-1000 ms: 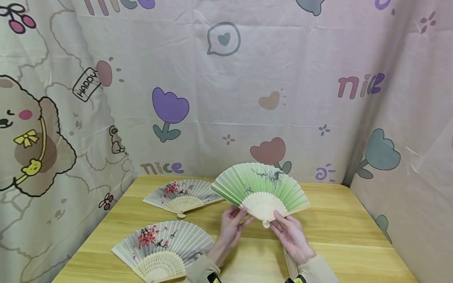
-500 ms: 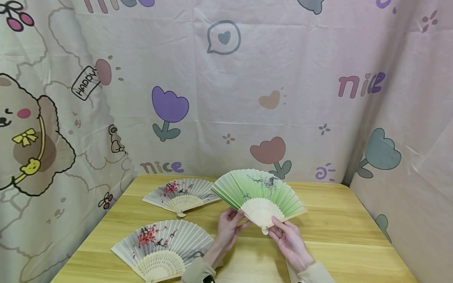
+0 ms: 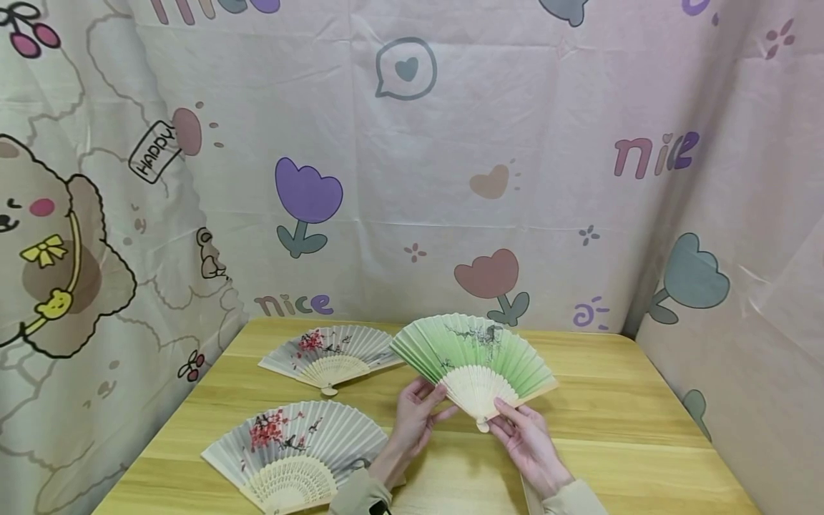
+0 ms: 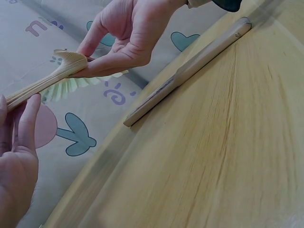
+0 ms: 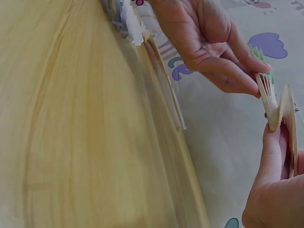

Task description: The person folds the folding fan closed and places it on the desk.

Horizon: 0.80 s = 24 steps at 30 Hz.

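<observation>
A green folding fan (image 3: 476, 350), spread wide with pale bamboo ribs and a dark branch print, is held up over the table. My left hand (image 3: 415, 422) pinches its left outer rib between thumb and fingers. At the lower right, my right hand (image 3: 528, 440) grips the right guard stick close to the pivot, thumb in front. Seen from the left wrist, the fan's ribs (image 4: 47, 83) appear edge-on between both hands. From the right wrist, the ribs near the pivot (image 5: 268, 97) fan apart slightly.
Two spread grey fans with red blossoms lie on the wooden table (image 3: 611, 415): one at back left (image 3: 335, 350), one at front left (image 3: 296, 450). A folded fan (image 4: 185, 73) lies under the right forearm. Printed cloth (image 3: 412, 157) hangs behind.
Both hands have lowered the green fan a little toward the table and tilted it slightly. It stays spread, with both hands still holding it. The grey fans have not moved.
</observation>
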Each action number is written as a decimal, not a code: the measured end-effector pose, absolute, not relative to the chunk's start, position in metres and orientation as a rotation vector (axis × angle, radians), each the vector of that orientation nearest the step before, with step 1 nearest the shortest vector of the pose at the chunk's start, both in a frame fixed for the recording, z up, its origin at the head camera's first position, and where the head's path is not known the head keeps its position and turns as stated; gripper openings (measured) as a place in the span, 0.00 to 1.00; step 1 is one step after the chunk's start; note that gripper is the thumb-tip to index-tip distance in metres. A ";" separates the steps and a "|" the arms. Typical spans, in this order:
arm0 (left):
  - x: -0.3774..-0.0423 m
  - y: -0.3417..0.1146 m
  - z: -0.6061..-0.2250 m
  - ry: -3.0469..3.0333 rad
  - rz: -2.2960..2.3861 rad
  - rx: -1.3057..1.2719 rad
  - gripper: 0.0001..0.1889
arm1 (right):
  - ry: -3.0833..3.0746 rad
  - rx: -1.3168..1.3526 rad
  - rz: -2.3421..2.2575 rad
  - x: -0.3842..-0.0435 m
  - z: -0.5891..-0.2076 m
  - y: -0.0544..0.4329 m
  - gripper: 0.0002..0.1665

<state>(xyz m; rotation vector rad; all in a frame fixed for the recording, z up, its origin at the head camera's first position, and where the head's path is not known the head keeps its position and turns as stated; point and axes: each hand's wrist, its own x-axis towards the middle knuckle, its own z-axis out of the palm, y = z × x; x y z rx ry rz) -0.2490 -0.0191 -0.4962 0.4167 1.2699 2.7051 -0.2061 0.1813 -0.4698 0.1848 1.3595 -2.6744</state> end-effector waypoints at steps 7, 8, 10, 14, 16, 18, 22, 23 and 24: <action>-0.248 -0.020 -0.498 1.336 2.678 0.452 0.14 | 1.558 0.252 -2.560 -0.206 -0.470 0.187 0.07; -0.248 -0.020 -0.497 1.346 2.673 0.456 0.14 | 1.590 0.245 -2.538 -0.206 -0.470 0.188 0.06; -0.247 -0.021 -0.497 1.370 2.659 0.466 0.14 | 1.621 0.225 -2.510 -0.206 -0.471 0.190 0.06; -0.247 -0.023 -0.495 1.416 2.634 0.498 0.17 | 1.609 0.181 -2.489 -0.205 -0.471 0.192 0.07; -0.247 -0.023 -0.495 1.420 2.629 0.506 0.17 | 1.591 0.166 -2.484 -0.205 -0.471 0.193 0.08; -0.247 -0.023 -0.494 1.415 2.635 0.511 0.15 | 1.577 0.158 -2.478 -0.205 -0.472 0.193 0.08; -0.247 -0.023 -0.491 1.421 2.655 0.486 0.11 | 1.584 0.183 -2.470 -0.205 -0.473 0.192 0.07; -0.247 -0.023 -0.490 1.428 2.658 0.476 0.11 | 1.587 0.185 -2.468 -0.205 -0.473 0.192 0.07; -0.247 -0.022 -0.490 1.437 2.659 0.461 0.11 | 1.589 0.176 -2.462 -0.205 -0.473 0.192 0.07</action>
